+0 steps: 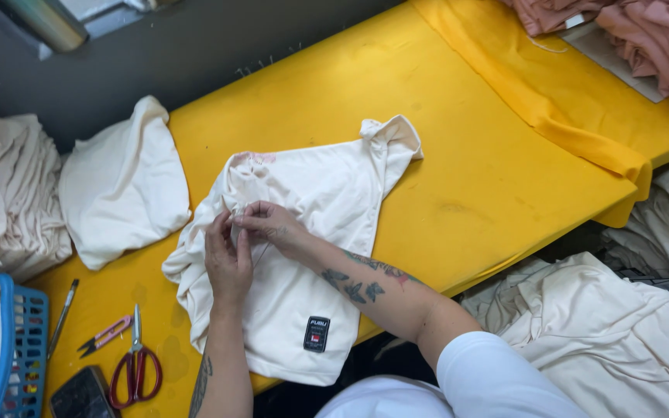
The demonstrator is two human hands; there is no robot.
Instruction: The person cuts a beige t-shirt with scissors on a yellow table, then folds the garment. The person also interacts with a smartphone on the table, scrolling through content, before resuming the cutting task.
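At far left a blue basket (pixel 5 340) is seen, then a pen (pixel 63 316), pink snips (pixel 104 335) and red scissors (pixel 136 365), laid within reach. A cream shirt (pixel 327 201) is spread flat on the yellow table (pixel 466 155), so its collar area faces up. The left hand (pixel 228 263) and right hand (pixel 272 224) are closed in pinches on a small fold of it, fingertips meeting. Cream garments are piled at both sides; pink ones lie at top right.
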